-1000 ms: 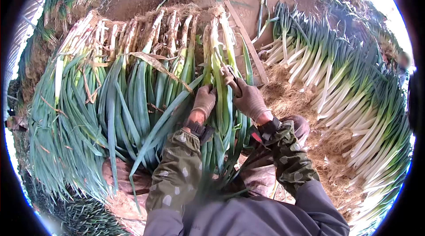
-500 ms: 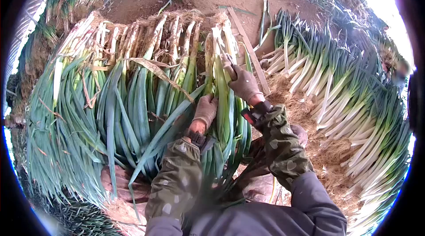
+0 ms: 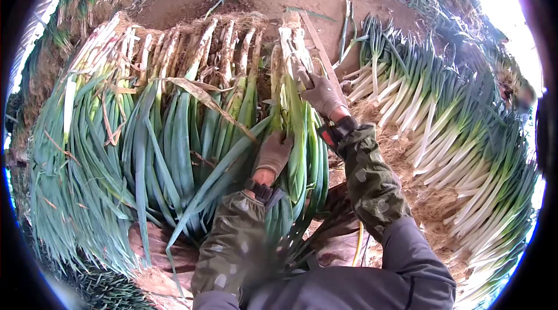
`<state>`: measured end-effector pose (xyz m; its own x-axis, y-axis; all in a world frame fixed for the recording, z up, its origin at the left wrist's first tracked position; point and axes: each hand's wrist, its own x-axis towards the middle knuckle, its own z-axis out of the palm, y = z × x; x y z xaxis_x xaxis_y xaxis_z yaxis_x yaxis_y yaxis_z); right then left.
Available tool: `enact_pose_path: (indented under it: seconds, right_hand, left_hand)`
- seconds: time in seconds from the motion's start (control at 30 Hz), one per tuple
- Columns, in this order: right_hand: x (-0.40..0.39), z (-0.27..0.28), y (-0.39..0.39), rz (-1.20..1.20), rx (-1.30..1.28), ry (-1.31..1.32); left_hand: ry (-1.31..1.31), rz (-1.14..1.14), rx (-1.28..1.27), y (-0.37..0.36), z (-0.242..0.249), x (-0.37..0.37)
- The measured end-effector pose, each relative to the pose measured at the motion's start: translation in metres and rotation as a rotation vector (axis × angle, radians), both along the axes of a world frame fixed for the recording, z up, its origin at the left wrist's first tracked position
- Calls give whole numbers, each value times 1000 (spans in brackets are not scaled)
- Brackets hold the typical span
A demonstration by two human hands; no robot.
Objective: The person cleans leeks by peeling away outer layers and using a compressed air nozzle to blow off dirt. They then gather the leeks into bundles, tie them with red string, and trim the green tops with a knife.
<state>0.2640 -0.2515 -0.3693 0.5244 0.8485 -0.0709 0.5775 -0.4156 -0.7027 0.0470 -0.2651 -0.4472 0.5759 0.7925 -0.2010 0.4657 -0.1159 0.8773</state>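
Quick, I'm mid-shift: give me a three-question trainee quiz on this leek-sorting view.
1. True or false: the left hand rests on the green leaves of the leek bundle.
2. Which hand is nearer the bundle's white root end? A left, B right.
3. Fill in: the cleaned leeks with white stalks lie on the person's ____ side.

Key: 1 true; 2 B; 3 right.

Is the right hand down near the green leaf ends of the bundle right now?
No, the right hand grips the pale stalk end of the bundle.
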Motion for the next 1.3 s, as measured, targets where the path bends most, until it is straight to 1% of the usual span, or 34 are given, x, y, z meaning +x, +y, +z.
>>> enact_pose_path:
  seconds: [0.03,0.1,0.13,0.17,0.27,0.3,0.33,0.4,0.43,0.47,0.5,0.53,0.57,0.6,0.63,0.67,0.7,0.73,0.77,0.8,0.87,0.9,0.97,1.07,1.1,1.2,1.3]
  right_hand:
    - [-3,3,-9,-6,84,56]
    - [-9,7,-24,52,41,-51]
    - [-12,8,-32,75,20,-102]
    - [-15,9,-39,60,-25,-86]
    - [-26,26,-72,4,28,4]
    - [-26,24,-86,49,-37,-41]
    - [-33,32,-102,75,-62,-61]
    - [-46,52,-135,69,-49,8]
    - [-52,48,-151,62,-22,12]
    - [-57,45,-164,52,6,20]
    - [-65,57,-173,80,-103,77]
    - [-69,54,-184,86,-33,44]
    - [-68,38,-192,31,95,130]
    - [-72,37,-191,-20,223,218]
    - [-68,43,-200,-59,46,154]
    - [-73,43,-203,-27,38,157]
    - [-80,43,-205,-1,33,159]
    - [-89,45,-208,22,27,163]
    - [-99,50,-210,45,5,64]
    - [-110,56,-213,55,26,58]
    - [-128,50,-218,127,-83,-15]
    - [-137,56,-215,184,-193,19]
    - [-148,45,-218,155,-159,-12]
    - [-155,35,-220,160,-174,4]
    - [-156,34,-221,170,-184,13]
    - [-159,36,-216,158,-195,-17]
    - [-155,31,-197,140,-208,-45]
  left_hand:
    - [1,6,-1,-2,2,0]
    - [4,17,-4,-6,11,1]
    - [54,6,26,-8,18,2]
    - [103,-4,56,-9,25,3]
    - [168,23,136,-18,40,6]
    - [175,31,164,-22,44,8]
    - [245,-7,215,-27,49,11]
    - [382,-79,320,-36,57,17]
    - [430,-137,361,-42,57,22]
    - [373,-110,479,-54,50,27]
    - [369,-126,472,-66,47,31]
    - [364,-144,467,-75,46,37]
    - [414,-200,416,-82,44,43]
    - [406,-340,422,-89,51,40]
    - [397,-411,407,-92,56,31]
    - [386,-486,393,-94,61,23]
    - [429,-476,353,-90,71,17]
    - [322,-421,392,-83,76,2]
    - [222,-268,428,-76,72,-11]
    - [122,-111,461,-68,69,-22]
    - [149,56,526,-41,71,-35]
    - [174,68,568,-33,71,-39]
    - [234,88,621,-24,72,-43]
    - [245,122,558,-18,76,-38]
    - [283,112,523,-14,77,-35]
    - [359,107,518,-4,77,-28]
    - [470,44,465,4,76,-21]
